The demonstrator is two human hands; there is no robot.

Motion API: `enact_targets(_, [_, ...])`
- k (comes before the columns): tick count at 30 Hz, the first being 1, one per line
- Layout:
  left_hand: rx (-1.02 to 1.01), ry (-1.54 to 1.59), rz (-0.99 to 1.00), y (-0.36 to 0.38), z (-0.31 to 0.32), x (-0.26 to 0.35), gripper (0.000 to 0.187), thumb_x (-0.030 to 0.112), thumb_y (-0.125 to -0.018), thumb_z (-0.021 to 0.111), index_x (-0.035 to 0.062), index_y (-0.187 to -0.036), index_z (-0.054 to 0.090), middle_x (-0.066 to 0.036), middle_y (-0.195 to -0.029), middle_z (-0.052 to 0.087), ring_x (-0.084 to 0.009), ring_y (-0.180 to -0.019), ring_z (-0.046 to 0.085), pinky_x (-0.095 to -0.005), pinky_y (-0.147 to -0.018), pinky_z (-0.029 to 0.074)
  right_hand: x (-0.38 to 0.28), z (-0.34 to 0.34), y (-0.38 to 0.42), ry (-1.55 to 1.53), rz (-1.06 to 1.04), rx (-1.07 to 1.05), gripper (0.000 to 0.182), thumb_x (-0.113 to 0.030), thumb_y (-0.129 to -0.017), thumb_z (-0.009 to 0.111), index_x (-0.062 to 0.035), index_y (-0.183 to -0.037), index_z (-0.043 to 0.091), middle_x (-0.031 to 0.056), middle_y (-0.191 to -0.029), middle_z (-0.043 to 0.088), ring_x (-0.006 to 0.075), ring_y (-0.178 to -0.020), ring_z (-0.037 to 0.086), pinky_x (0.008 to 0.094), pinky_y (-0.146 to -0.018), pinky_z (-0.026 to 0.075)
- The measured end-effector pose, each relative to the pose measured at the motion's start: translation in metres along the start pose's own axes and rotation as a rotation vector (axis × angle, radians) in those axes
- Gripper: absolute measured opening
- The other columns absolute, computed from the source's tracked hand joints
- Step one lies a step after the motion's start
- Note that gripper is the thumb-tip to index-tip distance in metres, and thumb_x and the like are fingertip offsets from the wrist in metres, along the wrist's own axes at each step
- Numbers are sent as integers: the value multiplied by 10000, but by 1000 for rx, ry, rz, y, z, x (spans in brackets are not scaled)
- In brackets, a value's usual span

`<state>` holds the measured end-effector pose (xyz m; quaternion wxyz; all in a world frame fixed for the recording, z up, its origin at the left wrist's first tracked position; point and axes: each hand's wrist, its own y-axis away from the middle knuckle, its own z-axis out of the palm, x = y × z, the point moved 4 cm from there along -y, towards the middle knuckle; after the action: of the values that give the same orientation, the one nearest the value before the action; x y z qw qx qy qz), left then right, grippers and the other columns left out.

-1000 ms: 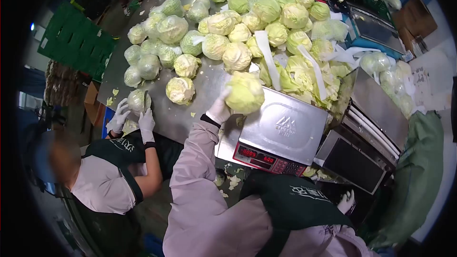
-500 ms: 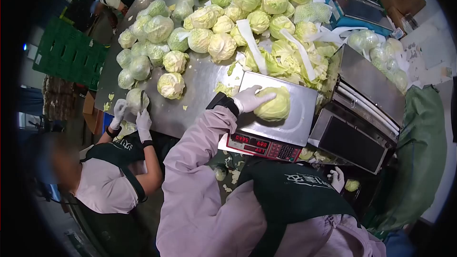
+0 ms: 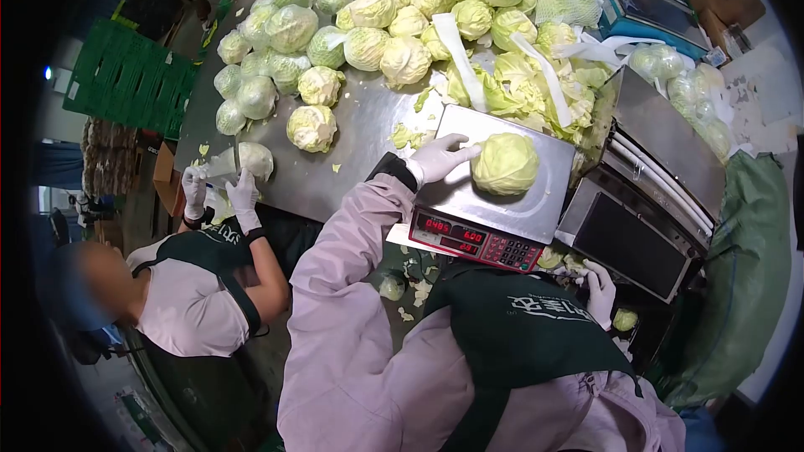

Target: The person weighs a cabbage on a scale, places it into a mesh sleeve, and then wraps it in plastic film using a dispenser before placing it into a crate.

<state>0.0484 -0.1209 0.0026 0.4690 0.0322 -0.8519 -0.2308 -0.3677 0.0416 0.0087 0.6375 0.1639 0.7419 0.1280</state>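
My left hand (image 3: 440,159), in a white glove, is over the left part of the metal scale pan (image 3: 530,216), its fingers apart and their tips at the left edge of a pale green cabbage (image 3: 505,164). The cabbage rests on the pan, not gripped. Red digits glow on the scale's display (image 3: 452,233). My right hand (image 3: 598,289), also gloved, is low beside the dark machine (image 3: 624,244), near cabbage scraps. Its fingers look loosely bent and apart, with nothing visible in them.
Many cabbages (image 3: 404,61), some wrapped, cover the metal table (image 3: 280,146). Loose leaves (image 3: 507,88) and white strips lie behind the scale. At the left a co-worker (image 3: 188,293) handles a cabbage (image 3: 254,161) at the table edge. A green sack (image 3: 741,259) stands at the right.
My left hand has drawn back from over the cabbage to its left edge, fingers no longer lying on it. My right hand shows more fully. The whole view has shifted slightly.
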Motion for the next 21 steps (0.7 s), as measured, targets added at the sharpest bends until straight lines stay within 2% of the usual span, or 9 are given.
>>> enact_targets(3, [36, 112, -70, 10, -10, -14, 573, 462, -889, 600, 47, -1278, 528, -72, -1059, 624, -136, -874, 574, -268, -780, 471, -27, 19, -13, 34, -35, -86, 227, -121, -964, 508, 18, -1120, 598, 54, -920, 653, 77, -770, 581, 213, -711, 455])
enact_targets(4, [36, 115, -73, 16, -14, -16, 573, 462, -889, 600, 47, -1278, 528, -72, -1059, 624, -136, -874, 574, -268, -780, 471, -36, 26, -20, 63, -82, -136, 226, -119, -964, 506, 18, -1118, 599, 50, -926, 651, 75, -783, 582, 214, -721, 458])
enact_targets(6, [72, 318, -109, 28, -21, -28, 592, 451, -883, 601, 25, -1285, 518, -146, -1211, 585, -215, -1087, 558, -294, -928, 434, -54, 38, -42, 117, -148, -223, 240, -76, -952, 499, 30, -1142, 598, 69, -994, 647, 104, -866, 587, 234, -799, 462])
enact_targets(8, [147, 463, -14, 39, -25, -39, 497, 362, -905, 606, 33, -1270, 530, -88, -1154, 599, -150, -1017, 553, -264, -873, 442, -85, 56, -73, 86, -170, -184, 280, -92, -933, 530, 35, -1176, 582, 101, -1132, 626, 153, -1031, 582, 264, -902, 439])
enact_targets(9, [184, 547, -65, 48, -25, -35, 465, 330, -912, 604, 34, -1263, 534, -69, -1139, 599, -137, -997, 553, -257, -854, 447, -109, 67, -91, 291, -356, -149, 295, -93, -922, 536, 28, -1188, 574, 116, -1147, 623, 167, -1060, 577, 271, -924, 428])
enact_targets(13, [246, 765, -76, 73, -13, -57, 369, 214, -929, 592, 44, -1253, 546, -45, -1061, 594, -103, -918, 554, -225, -783, 461, -125, 113, -204, 520, -547, -96, 317, -139, -894, 513, -15, -1175, 589, 186, -1179, 602, 291, -1131, 558, 330, -970, 415])
enact_targets(16, [236, 754, -104, 100, -4, -51, 360, 184, -937, 579, 40, -1263, 536, -58, -993, 618, -117, -904, 580, -237, -799, 469, -91, 144, -303, 822, -331, -71, 368, -169, -818, 515, -36, -1142, 627, 230, -1112, 624, 354, -1078, 580, 344, -952, 436])
enact_targets(18, [282, 645, -79, 115, 1, -53, 371, 186, -939, 575, 30, -1272, 525, -82, -1081, 616, -146, -968, 584, -262, -849, 465, -76, 155, -336, 1130, -167, -125, 429, -313, -811, 535, -39, -1126, 633, 232, -1110, 619, 369, -1043, 590, 398, -880, 472])
enact_targets(21, [289, 640, -106, 140, 5, -52, 385, 193, -964, 528, 21, -1305, 481, -97, -1275, 529, -172, -1117, 554, -293, -920, 454, -69, 175, -356, 1351, -129, -203, 436, -336, -807, 542, -49, -1124, 629, 256, -1108, 612, 375, -1052, 585, 397, -874, 476])
